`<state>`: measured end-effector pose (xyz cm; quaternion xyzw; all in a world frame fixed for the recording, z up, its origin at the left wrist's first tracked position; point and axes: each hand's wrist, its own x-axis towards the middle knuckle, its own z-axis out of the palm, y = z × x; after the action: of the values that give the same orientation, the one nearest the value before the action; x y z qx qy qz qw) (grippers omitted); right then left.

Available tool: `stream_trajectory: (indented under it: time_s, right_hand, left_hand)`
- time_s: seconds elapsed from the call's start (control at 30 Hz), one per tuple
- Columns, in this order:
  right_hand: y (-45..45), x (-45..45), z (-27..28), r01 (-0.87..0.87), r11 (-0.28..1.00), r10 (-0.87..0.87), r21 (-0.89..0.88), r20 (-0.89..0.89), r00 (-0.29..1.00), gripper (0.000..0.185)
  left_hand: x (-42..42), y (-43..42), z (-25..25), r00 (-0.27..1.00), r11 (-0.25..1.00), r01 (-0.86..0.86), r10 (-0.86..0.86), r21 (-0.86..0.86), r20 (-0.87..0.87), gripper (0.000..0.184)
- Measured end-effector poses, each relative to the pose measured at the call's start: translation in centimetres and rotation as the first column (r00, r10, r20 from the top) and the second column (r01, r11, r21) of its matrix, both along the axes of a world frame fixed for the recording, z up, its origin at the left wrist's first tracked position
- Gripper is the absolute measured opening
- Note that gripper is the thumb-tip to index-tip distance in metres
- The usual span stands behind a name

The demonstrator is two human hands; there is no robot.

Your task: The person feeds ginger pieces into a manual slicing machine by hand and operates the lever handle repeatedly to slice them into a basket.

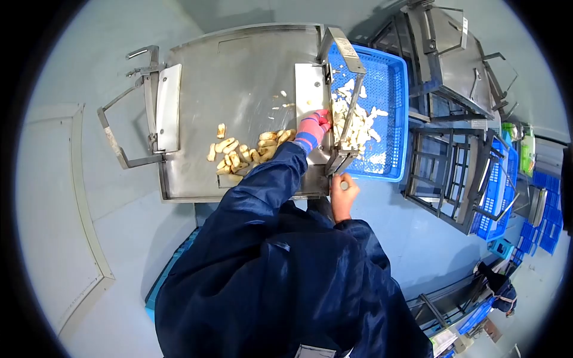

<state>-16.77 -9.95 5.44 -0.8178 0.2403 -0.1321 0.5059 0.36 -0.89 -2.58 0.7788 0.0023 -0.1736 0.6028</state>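
Observation:
My left hand (313, 128), in a pink and purple striped glove, rests on the white cutting board (310, 89), close beside a hinged metal cutter (352, 95). Its fingers are bent together at the blade side; whatever they hold is hidden. My bare right hand (343, 196) is wrapped round the cutter's handle (344, 185) at the near end. Left of my gloved hand lie several pale, stubby pieces with brown patches (239, 156), some partly behind my sleeve. Beyond the cutter, pale cut pieces (358, 122) are heaped in a blue plastic basket (399, 107).
A steel table (233, 77) bears the work, with a second cutter and white board (169, 107) on its left edge. Metal frames (444, 167) and another steel table (456, 56) stand right. Another person (501, 289) is far off at lower right.

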Motion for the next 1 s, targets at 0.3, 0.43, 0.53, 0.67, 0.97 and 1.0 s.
stream_trajectory:
  time_s: [0.3, 0.43, 0.53, 0.67, 0.97, 1.0]
  right_hand:
    - [0.1, 0.1, 0.8, -0.005, 0.999, 0.005, -0.047, -0.016, 1.0, 0.03]
    - [0.4, 2.0, 4.9, 0.025, 0.999, -0.026, -0.033, -0.022, 0.999, 0.029]
    - [0.5, 2.2, 5.0, 0.019, 0.998, -0.02, -0.065, -0.011, 1.0, 0.027]
    - [-0.1, -0.2, 0.4, -0.046, 0.99, 0.042, -0.132, -0.029, 0.999, 0.025]
    - [0.4, 1.0, 3.9, 0.03, 0.996, -0.028, -0.086, 0.026, 0.999, 0.025]
    - [0.5, 0.9, 3.7, 0.029, 0.995, -0.024, -0.099, 0.044, 0.999, 0.025]
  left_hand:
    - [0.1, -0.5, -2.4, 0.997, 0.985, -0.02, 0.005, -0.173, -0.082, 0.038]
    - [0.3, -0.7, -2.5, 0.999, 0.997, 0.04, -0.038, -0.067, 0.027, 0.033]
    - [0.0, -0.6, 0.8, 1.0, 1.0, -0.002, 0.002, 0.007, -0.011, 0.029]
    - [-0.3, -1.2, 0.7, 0.995, 0.981, -0.082, 0.07, 0.173, 0.077, 0.026]
    - [3.1, -1.9, 1.7, 0.926, 0.97, -0.151, 0.073, -0.189, -0.369, 0.024]
    - [3.5, -1.0, 2.8, 0.956, 0.977, -0.006, -0.057, -0.212, -0.289, 0.026]
